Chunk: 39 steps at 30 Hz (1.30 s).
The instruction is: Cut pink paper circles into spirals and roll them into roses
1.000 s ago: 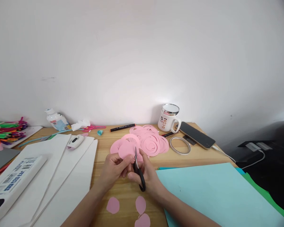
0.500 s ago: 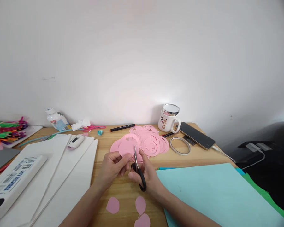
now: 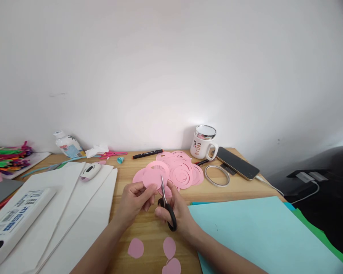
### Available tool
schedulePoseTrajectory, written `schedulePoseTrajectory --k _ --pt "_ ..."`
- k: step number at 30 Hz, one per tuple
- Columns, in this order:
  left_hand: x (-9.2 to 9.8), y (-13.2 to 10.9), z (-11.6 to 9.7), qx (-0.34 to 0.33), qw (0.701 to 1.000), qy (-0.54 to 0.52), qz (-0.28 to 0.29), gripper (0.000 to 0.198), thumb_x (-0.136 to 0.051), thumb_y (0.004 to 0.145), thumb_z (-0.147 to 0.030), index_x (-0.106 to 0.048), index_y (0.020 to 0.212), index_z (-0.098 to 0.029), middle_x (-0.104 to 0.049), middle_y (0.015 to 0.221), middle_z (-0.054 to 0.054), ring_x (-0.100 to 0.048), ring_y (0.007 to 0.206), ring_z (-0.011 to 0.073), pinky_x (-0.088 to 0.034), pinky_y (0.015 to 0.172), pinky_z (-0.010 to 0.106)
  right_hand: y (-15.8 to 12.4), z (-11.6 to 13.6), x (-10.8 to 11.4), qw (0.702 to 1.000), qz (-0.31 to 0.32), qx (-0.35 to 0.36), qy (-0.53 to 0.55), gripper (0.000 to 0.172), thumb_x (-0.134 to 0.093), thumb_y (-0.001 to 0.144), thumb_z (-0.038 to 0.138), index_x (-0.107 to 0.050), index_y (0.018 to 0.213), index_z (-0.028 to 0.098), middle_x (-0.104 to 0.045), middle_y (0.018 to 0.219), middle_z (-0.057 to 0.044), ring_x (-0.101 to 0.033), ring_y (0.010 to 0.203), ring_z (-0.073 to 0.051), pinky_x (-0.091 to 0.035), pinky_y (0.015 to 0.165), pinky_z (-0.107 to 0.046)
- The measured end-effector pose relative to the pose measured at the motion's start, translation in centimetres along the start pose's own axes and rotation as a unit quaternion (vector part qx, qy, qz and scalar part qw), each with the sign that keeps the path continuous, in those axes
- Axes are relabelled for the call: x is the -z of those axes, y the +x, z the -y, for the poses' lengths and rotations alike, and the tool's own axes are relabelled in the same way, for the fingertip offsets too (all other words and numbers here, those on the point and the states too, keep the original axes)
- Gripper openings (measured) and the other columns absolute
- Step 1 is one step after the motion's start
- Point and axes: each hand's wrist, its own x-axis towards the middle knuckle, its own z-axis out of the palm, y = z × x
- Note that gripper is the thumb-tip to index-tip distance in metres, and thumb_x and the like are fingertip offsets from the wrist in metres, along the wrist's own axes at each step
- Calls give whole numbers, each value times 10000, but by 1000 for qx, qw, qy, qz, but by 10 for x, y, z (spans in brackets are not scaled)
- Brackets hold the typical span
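My left hand (image 3: 135, 201) pinches a round piece of pink paper (image 3: 152, 177) held up over the wooden table (image 3: 148, 232). My right hand (image 3: 178, 209) grips black-handled scissors (image 3: 166, 205), its fingers through the loops, with the blades pointing up into the pink piece's right edge. Just behind lies a heap of pink paper rings and discs (image 3: 178, 169). Three small pink cut-out petals (image 3: 169, 247) lie on the table in front of my wrists.
White sheets (image 3: 74, 213) and a white box (image 3: 14, 219) lie to the left, turquoise and green paper (image 3: 263, 236) to the right. At the back stand a white mug (image 3: 202, 142), phone (image 3: 237, 163), tape ring (image 3: 217, 175), black marker (image 3: 148, 153), glue bottle (image 3: 67, 144) and pipe cleaners (image 3: 7, 156).
The pink piece has turned and risen slightly in my left hand. The scissors have tilted a little leftward along its edge. Both hands stay in place.
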Motion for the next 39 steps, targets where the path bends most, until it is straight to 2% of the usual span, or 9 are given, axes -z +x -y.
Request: schedulePoseTrajectory --k 6,11,18,26,39 --pt "-1 -1 -2 -14 999 17 25 381 -631 733 -391 -519 467 -142 -491 408 -31 -393 341 50 -269 348 180 -1 3 2 999 13 20 22 721 -713 694 370 -258 1231 215 -441 600 79 -354 518 -94 -274 464 -203" --pt "-1 -2 -1 -13 999 9 29 383 -636 729 -385 -507 460 -145 -487 409 -34 -388 348 48 -270 345 175 0 5 3 1000 7 15 18 811 -776 611 377 -267 1220 213 -457 636 64 -384 546 -107 -284 482 -211" --pt "-1 -2 0 -24 999 0 36 373 -624 742 -388 -516 483 -143 -524 434 -26 -408 349 47 -287 339 168 0 3 5 999 18 28 -4 653 -737 656 347 -331 1154 231 -407 604 89 -290 495 -75 -224 455 -196" --pt "-1 0 1 -34 999 -8 29 366 -609 753 -380 -520 490 -141 -522 443 -30 -394 340 39 -281 334 164 -1 -1 7 999 14 38 -2 579 -692 708 373 -357 1158 229 -417 619 79 -286 502 -72 -242 454 -196" --pt "0 2 2 -48 999 -22 11 365 -602 767 -379 -515 500 -146 -523 452 -28 -394 341 39 -283 341 168 0 -5 9 1000 10 27 -6 703 -681 714 464 -294 1242 211 -412 522 102 -327 428 -73 -282 424 -198"
